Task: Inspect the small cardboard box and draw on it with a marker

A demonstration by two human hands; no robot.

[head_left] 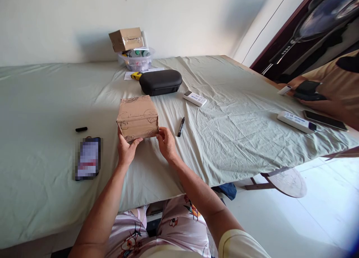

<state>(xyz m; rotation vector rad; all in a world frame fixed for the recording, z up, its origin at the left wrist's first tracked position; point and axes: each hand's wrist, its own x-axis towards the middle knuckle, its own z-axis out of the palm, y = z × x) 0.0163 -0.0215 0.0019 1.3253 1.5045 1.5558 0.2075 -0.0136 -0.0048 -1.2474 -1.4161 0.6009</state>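
A small brown cardboard box point(137, 115) with black scribbled drawings on its faces is held between both hands near the table's front. My left hand point(126, 147) grips its lower left corner, the thumb along the bottom edge and the other fingers hidden behind the side. At the lower right corner, my right hand point(166, 142) pinches the box's edge between thumb and fingers. Just right of that hand lies a black marker point(181, 126) without its cap. The black cap point(81, 129) rests off to the left, above a phone point(88, 158) whose screen is blurred out.
Behind the box sit a black zip case point(160, 81), a yellow object point(136, 75) and a white device point(195, 99). Against the wall, a plastic basket point(137, 63) carries another cardboard box point(126, 39). At right, a person's hand holds a dark object point(308, 90) near a second white device point(295, 121).
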